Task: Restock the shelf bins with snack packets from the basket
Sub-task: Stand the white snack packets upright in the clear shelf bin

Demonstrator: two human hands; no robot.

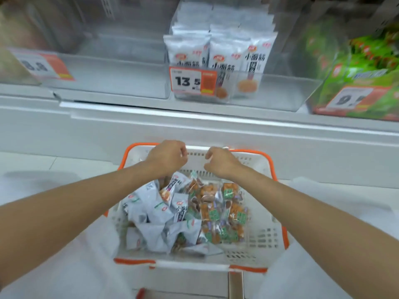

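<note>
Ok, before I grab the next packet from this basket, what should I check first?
1. Stock in the basket: ok, white packets lie on its left side and orange packets on its right.
2. Target for the white ones: ok, the middle bin behind the 13.5 price tag holds the same kind.
3. Room in that bin: cannot tell, its depth is hidden.
4. Free left hand: cannot tell, its fingers are curled above the basket's far rim.
5. Free right hand: cannot tell, it is curled likewise.
</note>
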